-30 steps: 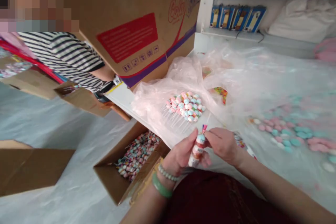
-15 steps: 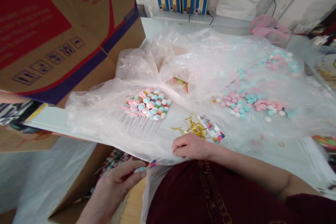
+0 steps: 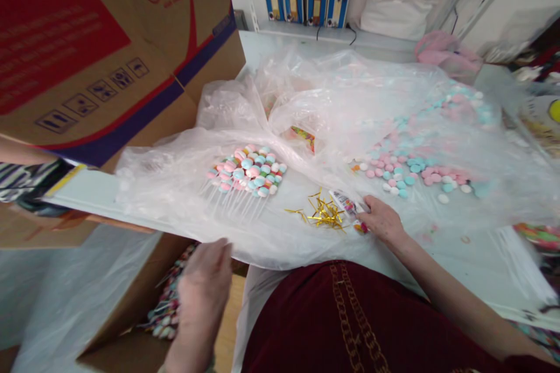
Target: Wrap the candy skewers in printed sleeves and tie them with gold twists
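My right hand (image 3: 382, 221) rests on a narrow printed packet of bags (image 3: 347, 210), with the thumb and fingers on either side of it. Just left of that packet lies a tangle of gold twist ties (image 3: 326, 214). My left hand (image 3: 203, 291) hangs at the table's near edge above an open cardboard box, with nothing visible in it. A block of pastel lollipops (image 3: 247, 172) lies on transparent plastic sheeting (image 3: 175, 186), sticks toward me. Loose pink, blue and white candies (image 3: 411, 169) are spread to the right, under the plastic.
The open box (image 3: 131, 285) below the table edge holds many lollipops. A large cardboard carton (image 3: 87, 52) hangs at upper left, beside a person's striped sleeve (image 3: 26, 186). Blue boxes (image 3: 306, 3) stand on a white shelf at the back, near a pink bag (image 3: 446, 55).
My left hand no longer shows a lollipop and has moved up to the table edge. My right hand has moved right from the plastic's edge onto the printed packet.
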Motion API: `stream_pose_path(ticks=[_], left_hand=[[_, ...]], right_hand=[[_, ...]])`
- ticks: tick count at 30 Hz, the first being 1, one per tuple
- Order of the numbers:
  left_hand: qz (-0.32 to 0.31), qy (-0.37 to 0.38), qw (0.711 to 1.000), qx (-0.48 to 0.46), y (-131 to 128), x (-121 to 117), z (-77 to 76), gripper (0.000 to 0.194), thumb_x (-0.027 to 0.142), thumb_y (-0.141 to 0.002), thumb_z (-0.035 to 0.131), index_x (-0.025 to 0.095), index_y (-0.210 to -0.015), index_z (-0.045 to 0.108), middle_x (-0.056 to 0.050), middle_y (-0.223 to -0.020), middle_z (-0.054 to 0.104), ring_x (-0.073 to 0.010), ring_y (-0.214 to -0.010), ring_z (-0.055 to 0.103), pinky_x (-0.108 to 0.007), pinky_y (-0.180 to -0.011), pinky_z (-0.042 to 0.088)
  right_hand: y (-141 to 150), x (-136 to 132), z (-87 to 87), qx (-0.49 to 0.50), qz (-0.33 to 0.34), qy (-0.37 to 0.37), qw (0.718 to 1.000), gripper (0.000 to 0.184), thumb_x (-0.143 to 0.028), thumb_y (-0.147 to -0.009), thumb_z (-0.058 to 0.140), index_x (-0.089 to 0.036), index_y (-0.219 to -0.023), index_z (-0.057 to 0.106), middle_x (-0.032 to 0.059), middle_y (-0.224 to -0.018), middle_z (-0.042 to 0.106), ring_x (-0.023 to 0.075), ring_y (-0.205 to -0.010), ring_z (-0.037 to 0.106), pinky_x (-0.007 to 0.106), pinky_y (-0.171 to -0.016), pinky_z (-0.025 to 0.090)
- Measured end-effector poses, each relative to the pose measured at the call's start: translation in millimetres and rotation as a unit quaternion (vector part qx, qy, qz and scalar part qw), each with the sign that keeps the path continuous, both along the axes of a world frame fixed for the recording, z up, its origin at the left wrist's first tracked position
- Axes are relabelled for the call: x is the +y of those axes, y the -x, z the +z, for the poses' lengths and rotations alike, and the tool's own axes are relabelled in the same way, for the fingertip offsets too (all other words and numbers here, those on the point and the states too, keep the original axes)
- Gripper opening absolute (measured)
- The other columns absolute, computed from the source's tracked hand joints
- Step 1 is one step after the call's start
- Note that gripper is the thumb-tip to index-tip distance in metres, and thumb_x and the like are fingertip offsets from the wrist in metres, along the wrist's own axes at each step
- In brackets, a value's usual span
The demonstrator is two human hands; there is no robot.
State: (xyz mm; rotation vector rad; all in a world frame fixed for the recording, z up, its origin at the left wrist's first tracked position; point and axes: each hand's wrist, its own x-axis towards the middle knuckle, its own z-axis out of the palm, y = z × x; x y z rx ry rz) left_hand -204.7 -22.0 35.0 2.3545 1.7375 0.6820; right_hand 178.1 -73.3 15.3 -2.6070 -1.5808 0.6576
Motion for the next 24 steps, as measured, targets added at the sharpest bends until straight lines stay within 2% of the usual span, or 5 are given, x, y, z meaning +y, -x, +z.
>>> stream_pose_path(ticks=[3,7,11,17,24], left_hand=[[-0.166,-0.012,0.982,0.091,-78.8,11.1,-9.8,0.024,0.026,-0.091,0.044,0.019,-0.097,0.067,-0.012,-0.109,0.067,-0.0273,-0.103,0.059,-0.041,-0.089,0.045],[-0.169,0.0,0.966,0.193,-133.2,16.9,-20.5,0.027,0.021,-0.091,0.044,0.014,-0.11,0.062,-0.015,-0.125,0.06,-0.0323,-0.113,0.053,-0.051,-0.096,0.039],[-0.149,0.047,0.963,0.217,-135.7,9.4,-28.4,0.028,0.016,-0.09,0.042,0.013,-0.112,0.06,-0.014,-0.117,0.063,-0.0294,-0.103,0.056,-0.045,-0.085,0.045],[-0.206,0.086,0.963,0.149,-126.1,-0.2,-38.9,0.04,0.008,-0.087,0.041,0.013,-0.125,0.054,-0.013,-0.114,0.064,-0.0278,-0.101,0.055,-0.043,-0.088,0.046],[-0.308,0.132,0.937,-0.1,-154.8,8.8,-42.1,0.041,0.01,-0.09,0.039,0.021,-0.125,0.056,-0.012,-0.124,0.06,-0.0219,-0.115,0.055,-0.038,-0.099,0.046]], right_hand=[[-4.2,0.9,0.5,0.027,-0.005,-0.01,1.0,0.011,-0.026,-0.083,0.048,-0.021,-0.082,0.057,-0.0002,-0.069,0.059,0.0157,-0.065,0.054,0.025,-0.054,0.025],[-14.2,-6.7,0.5,0.012,0.033,-0.041,0.999,0.02,-0.02,-0.087,0.042,-0.021,-0.097,0.06,0.0015,-0.074,0.065,0.0166,-0.069,0.058,0.024,-0.059,0.029],[-22.4,-17.9,-6.6,-0.031,0.062,-0.066,0.995,0.024,-0.024,-0.092,0.04,-0.02,-0.087,0.063,0.0044,-0.076,0.067,0.0188,-0.072,0.06,0.026,-0.062,0.033],[-17.4,-25.4,-10.8,-0.02,0.106,-0.247,0.963,0.023,-0.027,-0.094,0.042,-0.018,-0.09,0.064,0.0075,-0.09,0.063,0.0189,-0.086,0.058,0.027,-0.077,0.041],[3.3,-19.5,-15.1,-0.051,0.153,-0.193,0.968,0.024,-0.023,-0.088,0.048,-0.016,-0.107,0.062,0.0125,-0.109,0.06,0.0251,-0.1,0.052,0.034,-0.089,0.04]])
